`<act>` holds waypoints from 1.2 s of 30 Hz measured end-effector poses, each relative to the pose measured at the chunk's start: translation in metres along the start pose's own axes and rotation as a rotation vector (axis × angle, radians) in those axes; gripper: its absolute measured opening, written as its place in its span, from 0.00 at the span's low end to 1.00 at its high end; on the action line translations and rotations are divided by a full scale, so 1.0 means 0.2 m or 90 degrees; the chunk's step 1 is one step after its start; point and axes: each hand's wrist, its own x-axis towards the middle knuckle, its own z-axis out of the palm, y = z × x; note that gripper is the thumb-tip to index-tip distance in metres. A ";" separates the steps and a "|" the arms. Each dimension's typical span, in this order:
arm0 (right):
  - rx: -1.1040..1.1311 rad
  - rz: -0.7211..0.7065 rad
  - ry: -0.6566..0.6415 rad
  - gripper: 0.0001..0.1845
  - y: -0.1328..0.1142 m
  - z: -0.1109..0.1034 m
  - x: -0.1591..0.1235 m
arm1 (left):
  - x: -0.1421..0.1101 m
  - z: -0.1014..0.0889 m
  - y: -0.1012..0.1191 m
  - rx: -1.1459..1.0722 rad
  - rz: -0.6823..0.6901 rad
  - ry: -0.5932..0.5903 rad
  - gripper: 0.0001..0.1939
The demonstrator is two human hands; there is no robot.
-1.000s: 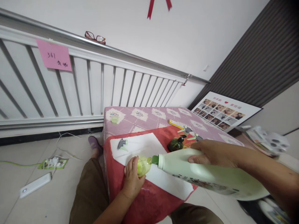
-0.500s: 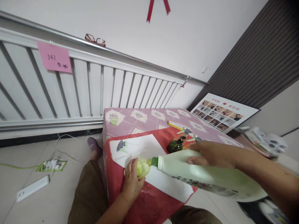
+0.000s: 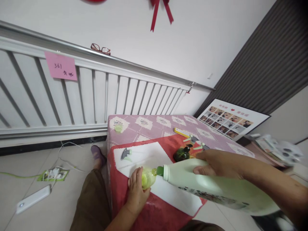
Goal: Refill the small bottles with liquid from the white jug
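Observation:
My left hand (image 3: 138,189) is closed round a small see-through yellow-green bottle (image 3: 148,178), tilted with its neck to the right. A large pale green jug (image 3: 216,183) lies almost level in my right hand (image 3: 214,163), which grips it from above. The jug's green spout (image 3: 159,171) meets the mouth of the small bottle; whether liquid is running I cannot tell. Left of them a grey-and-green spray trigger head (image 3: 126,154) rests on the white cloth (image 3: 149,152). Beyond the jug's neck stands a dark green bottle (image 3: 182,154) with a black top.
Beneath the white cloth is a red cloth (image 3: 154,210) on a pink patterned tablecloth (image 3: 158,128). A pale green lid (image 3: 118,128), a yellow box cutter (image 3: 182,132) and more spray heads (image 3: 198,145) lie there. A radiator (image 3: 103,96) runs behind; a power strip (image 3: 54,174) is on the floor.
The view has tilted up slightly, so everything sits a little lower. Both hands keep their grips, and the spout stays at the small bottle's mouth.

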 end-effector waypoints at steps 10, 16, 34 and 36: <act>0.029 -0.012 -0.015 0.21 0.01 0.01 0.00 | 0.00 0.01 -0.02 -0.001 -0.005 -0.002 0.40; 0.024 0.004 -0.019 0.23 0.01 0.00 0.00 | 0.00 0.01 -0.02 -0.002 0.008 0.008 0.40; 0.003 0.025 -0.022 0.21 0.01 0.01 0.01 | -0.01 0.02 -0.02 -0.003 0.014 0.012 0.39; -0.001 0.026 -0.026 0.21 0.00 0.00 0.01 | -0.01 0.02 -0.03 -0.003 0.016 0.014 0.39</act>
